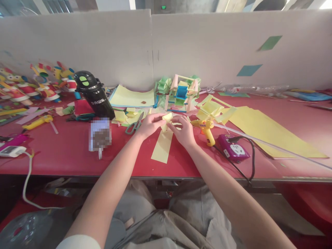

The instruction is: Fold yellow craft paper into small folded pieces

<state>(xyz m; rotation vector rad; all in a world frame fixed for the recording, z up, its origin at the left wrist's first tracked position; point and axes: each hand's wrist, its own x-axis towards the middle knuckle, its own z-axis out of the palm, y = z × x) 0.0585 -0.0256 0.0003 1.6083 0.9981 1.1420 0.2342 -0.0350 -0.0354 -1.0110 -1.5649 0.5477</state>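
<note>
A small folded piece of pale yellow paper (167, 117) is pinched between my two hands above the red table (140, 155). My left hand (151, 125) holds its left side with closed fingers, and my right hand (183, 130) grips it from the right. Beneath them lies a pale yellow paper strip (162, 147), its upper end partly hidden by the hands. Green-handled scissors (133, 127) rest just left of my left hand. A yellow glue gun (206, 130) lies to the right of my right hand.
Behind the hands stands a paper-and-stick model (181, 93). A black bottle (94, 95) is at the left, with paper figures (44, 84) beyond it. A purple power socket (234, 148) with a black cable and large yellow sheets (272, 131) lie at the right.
</note>
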